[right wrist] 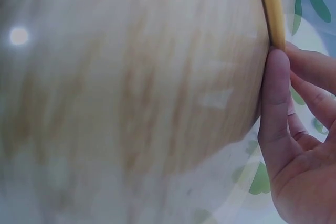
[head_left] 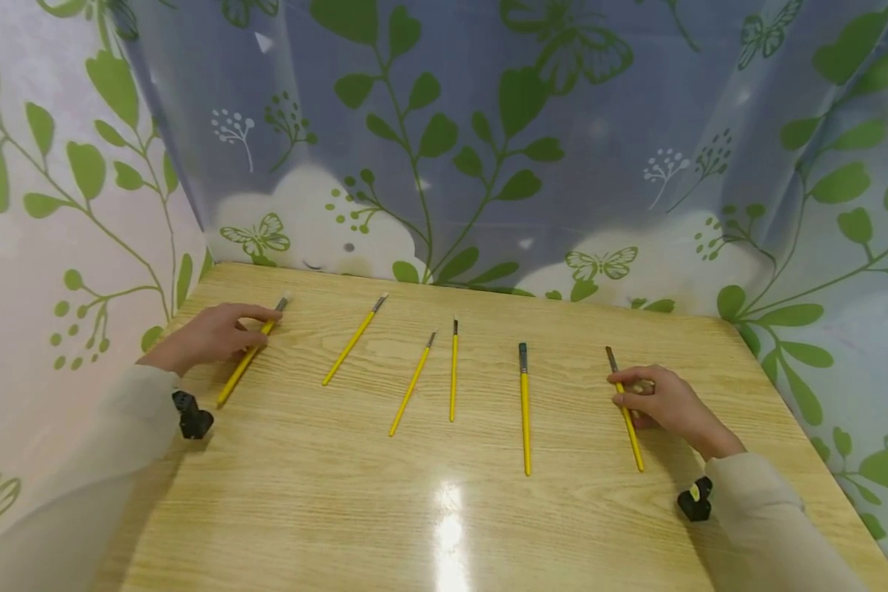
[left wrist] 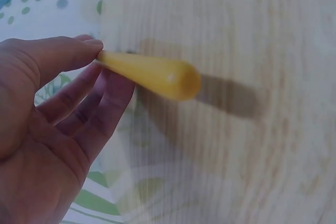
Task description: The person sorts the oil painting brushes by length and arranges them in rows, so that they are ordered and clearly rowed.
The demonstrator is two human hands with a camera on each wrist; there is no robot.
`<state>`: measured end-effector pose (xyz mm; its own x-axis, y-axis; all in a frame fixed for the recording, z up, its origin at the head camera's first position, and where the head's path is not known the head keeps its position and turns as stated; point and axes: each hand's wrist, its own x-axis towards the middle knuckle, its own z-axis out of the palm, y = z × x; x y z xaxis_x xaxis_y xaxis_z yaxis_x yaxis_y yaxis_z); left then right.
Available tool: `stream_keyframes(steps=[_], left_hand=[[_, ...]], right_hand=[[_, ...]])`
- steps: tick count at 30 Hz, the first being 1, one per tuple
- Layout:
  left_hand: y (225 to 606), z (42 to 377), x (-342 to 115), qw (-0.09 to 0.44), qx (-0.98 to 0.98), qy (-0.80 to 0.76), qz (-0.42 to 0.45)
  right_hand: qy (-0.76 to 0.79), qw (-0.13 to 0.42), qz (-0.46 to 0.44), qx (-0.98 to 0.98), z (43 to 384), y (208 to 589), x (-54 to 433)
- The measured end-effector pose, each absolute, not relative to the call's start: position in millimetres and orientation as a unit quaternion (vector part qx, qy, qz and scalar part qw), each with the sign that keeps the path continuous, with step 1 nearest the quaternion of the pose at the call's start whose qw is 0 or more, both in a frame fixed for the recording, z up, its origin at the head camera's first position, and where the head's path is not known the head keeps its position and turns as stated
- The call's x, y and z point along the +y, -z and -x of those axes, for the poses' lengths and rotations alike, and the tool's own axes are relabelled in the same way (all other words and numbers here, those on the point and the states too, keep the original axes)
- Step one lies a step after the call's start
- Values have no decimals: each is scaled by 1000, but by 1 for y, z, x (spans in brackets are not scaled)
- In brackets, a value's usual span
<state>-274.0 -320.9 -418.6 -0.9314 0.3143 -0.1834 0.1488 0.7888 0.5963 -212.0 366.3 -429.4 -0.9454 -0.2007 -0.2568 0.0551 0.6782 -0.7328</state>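
Note:
At the left end of a spread of yellow-handled paintbrushes, my left hand (head_left: 218, 335) pinches a paintbrush (head_left: 238, 377) near its ferrule, between thumb and fingers. In the left wrist view the rounded handle end (left wrist: 181, 80) points toward the camera and casts a shadow on the tabletop. My right hand (head_left: 669, 401) grips the rightmost paintbrush (head_left: 631, 433) by the upper handle, its brown tip pointing away from me. The right wrist view has the thumb (right wrist: 275, 87) pressed against that yellow handle (right wrist: 273, 11).
Between the hands lie a paintbrush (head_left: 352, 344) slanting right, two thinner brushes (head_left: 411, 393) near the middle, and a wider flat brush (head_left: 526, 423). They rest on a wood-grain table (head_left: 303, 493). Leaf-patterned curtains (head_left: 474, 222) stand along its back and sides.

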Motion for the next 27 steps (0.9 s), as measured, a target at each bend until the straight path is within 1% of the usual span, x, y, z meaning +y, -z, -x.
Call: stream_keyframes(steps=[9,16,27], left_hand=[[413,270,-323,180,891,-397,-128],[408,264,-315,214,862,-442,-126],[402,261,-285,222,845,-461,-155]], right_hand=[[393,162,43,904,213,429,367],[388,162,43,906,213,429,367],[385,163,44,907,214,430,367]])
